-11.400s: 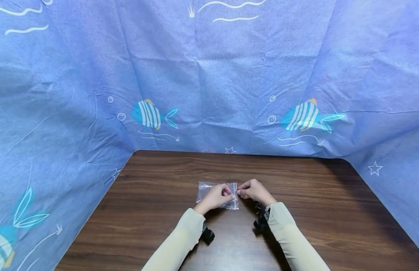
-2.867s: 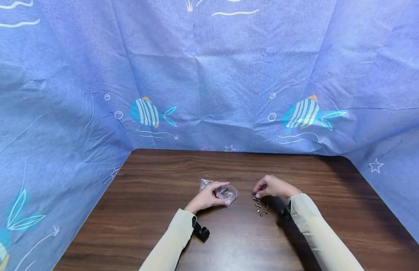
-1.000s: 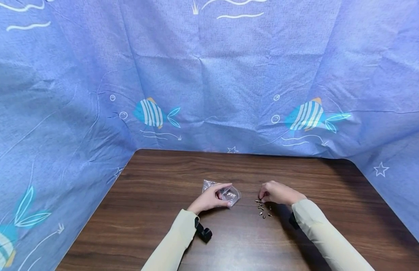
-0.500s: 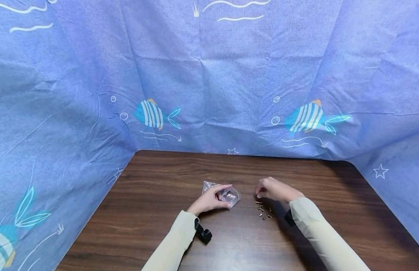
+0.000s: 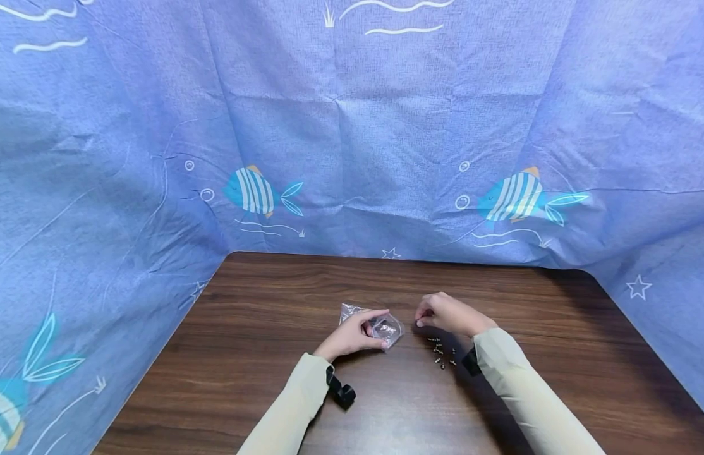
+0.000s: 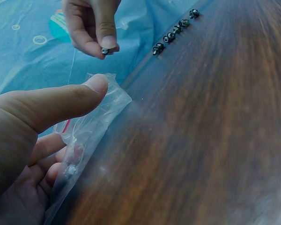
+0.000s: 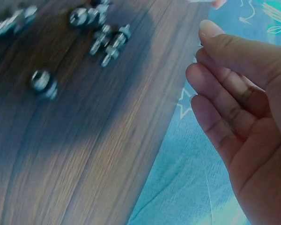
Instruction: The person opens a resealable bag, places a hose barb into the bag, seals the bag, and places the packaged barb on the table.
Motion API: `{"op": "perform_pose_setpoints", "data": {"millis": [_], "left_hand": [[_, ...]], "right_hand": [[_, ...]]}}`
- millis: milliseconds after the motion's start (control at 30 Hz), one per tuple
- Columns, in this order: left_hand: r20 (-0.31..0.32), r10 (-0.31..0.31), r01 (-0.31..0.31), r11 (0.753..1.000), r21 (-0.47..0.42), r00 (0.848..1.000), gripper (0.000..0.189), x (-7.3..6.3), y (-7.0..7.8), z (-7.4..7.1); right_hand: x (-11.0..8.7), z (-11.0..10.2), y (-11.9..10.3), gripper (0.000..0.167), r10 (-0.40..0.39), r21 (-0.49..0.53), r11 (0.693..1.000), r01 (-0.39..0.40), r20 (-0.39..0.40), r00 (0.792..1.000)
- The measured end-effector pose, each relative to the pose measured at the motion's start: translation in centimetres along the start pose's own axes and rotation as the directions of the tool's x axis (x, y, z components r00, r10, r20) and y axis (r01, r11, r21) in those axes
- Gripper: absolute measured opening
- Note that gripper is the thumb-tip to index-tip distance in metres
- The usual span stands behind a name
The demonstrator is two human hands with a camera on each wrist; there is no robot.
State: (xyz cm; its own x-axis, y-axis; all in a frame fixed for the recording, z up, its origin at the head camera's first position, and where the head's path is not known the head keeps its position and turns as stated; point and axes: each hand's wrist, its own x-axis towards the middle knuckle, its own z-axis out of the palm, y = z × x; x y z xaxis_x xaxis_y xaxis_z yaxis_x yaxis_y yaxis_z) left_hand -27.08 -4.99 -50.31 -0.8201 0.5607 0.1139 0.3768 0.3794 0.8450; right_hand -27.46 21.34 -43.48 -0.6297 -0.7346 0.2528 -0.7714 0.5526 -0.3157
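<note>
Between the fingers of the right hand, a tiny screw is pinched; a steady squeeze should stop it slipping. Nearby, the left hand grips the clear bag, thumb and fingers apart, which should help hold its mouth wide. More screws lie on the worktop.

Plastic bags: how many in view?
1: a clear bag gripped by the left hand, left of the scattered screws in the head view. No other shows, though one could hide under that hand.
</note>
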Motion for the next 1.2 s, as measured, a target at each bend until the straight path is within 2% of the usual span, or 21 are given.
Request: {"op": "perform_pose_setpoints", "data": {"millis": [367,767,1200], "left_hand": [[-0.001,0.011,-0.011,1.0,-0.003,1.0,0.07,-0.1,0.1,0.0],[0.006,0.014,-0.014,1.0,-0.007,1.0,0.068,0.0,0.3,-0.1],[0.01,0.007,-0.007,1.0,0.002,1.0,0.068,0.0,0.3,0.0]], "right_hand": [[1.7,0.8,-0.8,0.004,0.078,0.007,0.997,-0.079,0.054,0.995],[2.6,1.8,-1.4,0.006,0.049,0.026,0.998,-0.05,0.049,0.998],[3.1,2.2,-2.0,0.008,0.081,0.03,0.996,-0.084,0.078,0.994]]}}
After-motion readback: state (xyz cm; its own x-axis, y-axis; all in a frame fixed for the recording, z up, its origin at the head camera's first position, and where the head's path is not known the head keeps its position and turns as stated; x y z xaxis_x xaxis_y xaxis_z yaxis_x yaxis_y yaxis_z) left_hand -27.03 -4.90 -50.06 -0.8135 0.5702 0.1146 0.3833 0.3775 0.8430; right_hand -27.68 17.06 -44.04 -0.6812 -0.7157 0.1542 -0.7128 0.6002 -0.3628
